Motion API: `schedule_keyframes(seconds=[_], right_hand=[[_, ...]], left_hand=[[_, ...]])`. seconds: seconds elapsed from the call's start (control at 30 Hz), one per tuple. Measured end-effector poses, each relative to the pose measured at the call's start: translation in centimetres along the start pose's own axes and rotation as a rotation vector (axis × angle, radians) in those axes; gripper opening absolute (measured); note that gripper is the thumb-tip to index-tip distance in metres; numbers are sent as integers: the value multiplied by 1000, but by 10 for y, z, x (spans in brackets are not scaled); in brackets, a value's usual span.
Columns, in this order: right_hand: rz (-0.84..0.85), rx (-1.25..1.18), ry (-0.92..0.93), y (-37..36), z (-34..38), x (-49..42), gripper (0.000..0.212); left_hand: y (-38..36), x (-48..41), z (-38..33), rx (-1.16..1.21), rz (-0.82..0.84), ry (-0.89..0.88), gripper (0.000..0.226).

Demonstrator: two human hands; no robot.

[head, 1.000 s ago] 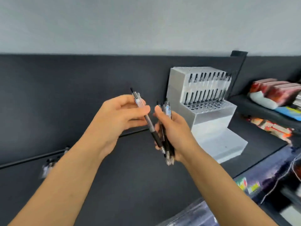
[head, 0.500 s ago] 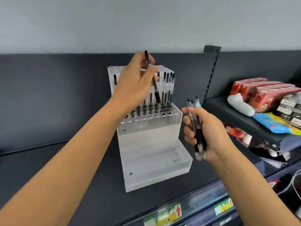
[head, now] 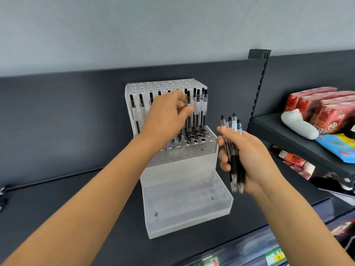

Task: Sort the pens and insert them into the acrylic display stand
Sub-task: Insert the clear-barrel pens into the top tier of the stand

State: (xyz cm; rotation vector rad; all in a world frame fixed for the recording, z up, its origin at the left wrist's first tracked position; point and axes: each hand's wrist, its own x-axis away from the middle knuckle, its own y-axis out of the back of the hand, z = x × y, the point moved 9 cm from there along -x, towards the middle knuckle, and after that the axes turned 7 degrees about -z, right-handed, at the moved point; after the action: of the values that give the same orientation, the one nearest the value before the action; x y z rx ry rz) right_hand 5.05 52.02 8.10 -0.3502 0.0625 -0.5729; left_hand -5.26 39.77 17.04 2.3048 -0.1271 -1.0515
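Left hand (head: 169, 114) fingers pinch one pen (head: 188, 122) to seat it in the acrylic display stand (head: 178, 169); right hand (head: 249, 158) grips the spare pens (head: 234, 124) close by for feeding.

Stepped clear acrylic display stand (head: 178, 169) on dark grey shelf (head: 67, 198); clear-barrelled black-capped pens (head: 204, 112) upright in far tiers. Left hand (head: 167, 114) pinching single clear pen (head: 188, 121) at middle-tier holes. Right hand (head: 247, 156), right of stand, gripping bundle of black-grip pens (head: 234, 162). Red packets (head: 322, 106) far right.
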Motion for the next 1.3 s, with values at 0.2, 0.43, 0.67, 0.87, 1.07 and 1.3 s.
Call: schedule_keyframes(seconds=[0.2,0.43,0.67,0.87,1.07,1.3], right_hand=[[-36,-55,27,-10,-1,3,11],[-29,-91,41,-27,0,15,19],[139,63,125,-65,5,34,27],[189,102,138,-73,-1,39,19],[130,84,144,-71,-7,39,14],[-79,75,162,-44,-5,29,12]], left_hand=[[-5,-7,-4,-249,95,-62,37],[16,12,-3,-56,101,-35,38],[3,45,1,607,361,329,25],[23,38,12,505,239,244,12],[26,43,4,346,233,131,16],[53,24,10,616,71,223,22]])
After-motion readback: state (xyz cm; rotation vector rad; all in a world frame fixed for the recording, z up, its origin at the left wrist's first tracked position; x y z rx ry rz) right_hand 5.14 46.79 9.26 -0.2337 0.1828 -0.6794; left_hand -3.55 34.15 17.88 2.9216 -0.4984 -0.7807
